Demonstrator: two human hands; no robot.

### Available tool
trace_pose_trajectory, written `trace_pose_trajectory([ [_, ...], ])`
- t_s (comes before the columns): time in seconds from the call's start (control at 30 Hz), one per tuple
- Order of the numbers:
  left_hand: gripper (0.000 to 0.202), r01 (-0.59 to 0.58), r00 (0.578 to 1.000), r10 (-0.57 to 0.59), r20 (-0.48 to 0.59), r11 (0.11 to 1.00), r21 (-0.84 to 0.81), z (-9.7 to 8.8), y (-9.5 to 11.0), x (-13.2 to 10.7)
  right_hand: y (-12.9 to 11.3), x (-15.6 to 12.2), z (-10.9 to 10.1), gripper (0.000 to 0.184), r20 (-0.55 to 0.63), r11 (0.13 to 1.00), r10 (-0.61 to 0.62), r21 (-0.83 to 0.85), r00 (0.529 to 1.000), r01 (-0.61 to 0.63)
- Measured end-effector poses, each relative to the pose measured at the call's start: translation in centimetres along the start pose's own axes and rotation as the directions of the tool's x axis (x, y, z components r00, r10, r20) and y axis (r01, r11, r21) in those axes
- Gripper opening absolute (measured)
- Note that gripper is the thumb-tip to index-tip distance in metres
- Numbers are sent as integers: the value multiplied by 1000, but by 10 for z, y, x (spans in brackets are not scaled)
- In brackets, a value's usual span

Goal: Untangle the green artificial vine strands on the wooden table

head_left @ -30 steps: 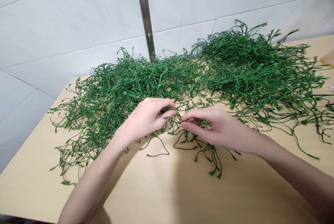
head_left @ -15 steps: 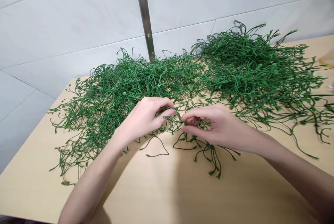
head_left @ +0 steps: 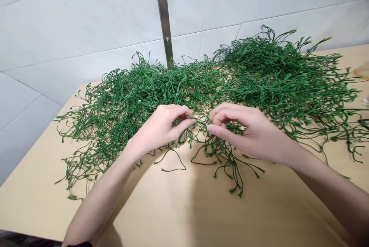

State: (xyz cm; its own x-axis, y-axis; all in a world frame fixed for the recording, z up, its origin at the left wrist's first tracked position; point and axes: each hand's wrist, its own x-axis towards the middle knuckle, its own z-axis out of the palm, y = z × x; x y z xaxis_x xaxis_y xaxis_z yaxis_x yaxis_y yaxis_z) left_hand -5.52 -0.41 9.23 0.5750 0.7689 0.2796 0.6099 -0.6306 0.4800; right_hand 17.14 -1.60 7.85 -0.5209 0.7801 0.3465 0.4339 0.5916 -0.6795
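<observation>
My left hand (head_left: 165,127) is closed in a pinch, thumb against forefinger, on a thin green plastic stem (head_left: 201,121). Across a small gap, my right hand (head_left: 245,128) has curled fingers and its thumb tip close to the forefinger, at the other end of that stem. Its exact grip is partly hidden by the fingers. Beneath the right hand lies a loose bunch of green stems (head_left: 230,158) with forked tips. A single bent stem (head_left: 181,162) rests on the table between the wrists.
A wide tangled heap of green stems (head_left: 138,89) spreads over the back and left of the wooden table (head_left: 161,216). Another, thicker pile (head_left: 276,70) stands at the back right. A metal bracket (head_left: 164,20) is bolted to the tiled wall (head_left: 80,20).
My right hand has moved slightly up and to the right, widening the gap to my left hand. The left hand keeps its pinch nearly in place.
</observation>
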Motion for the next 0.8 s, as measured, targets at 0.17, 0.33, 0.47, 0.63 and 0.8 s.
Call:
trace_pose_trajectory([
  [0.17,16,42,999,-42,-8,998,-54,0,4,1,-3,0,1,25,-35,991,134,28,990,-133],
  [0.33,14,119,988,-133,-73,979,-163,-1,8,2,-3,1,3,16,-57,963,232,156,971,-221],
  [0.47,13,168,971,-216,-99,918,-358,-1,8,2,-2,1,2,21,-9,955,261,144,965,-257],
  [0.63,14,187,957,-280,-69,785,-591,-4,10,3,1,1,1,31,-48,967,252,49,967,-250],
  [0.8,14,212,952,-306,-26,718,-663,-8,11,3,0,3,-1,34,-145,948,290,179,946,-263],
])
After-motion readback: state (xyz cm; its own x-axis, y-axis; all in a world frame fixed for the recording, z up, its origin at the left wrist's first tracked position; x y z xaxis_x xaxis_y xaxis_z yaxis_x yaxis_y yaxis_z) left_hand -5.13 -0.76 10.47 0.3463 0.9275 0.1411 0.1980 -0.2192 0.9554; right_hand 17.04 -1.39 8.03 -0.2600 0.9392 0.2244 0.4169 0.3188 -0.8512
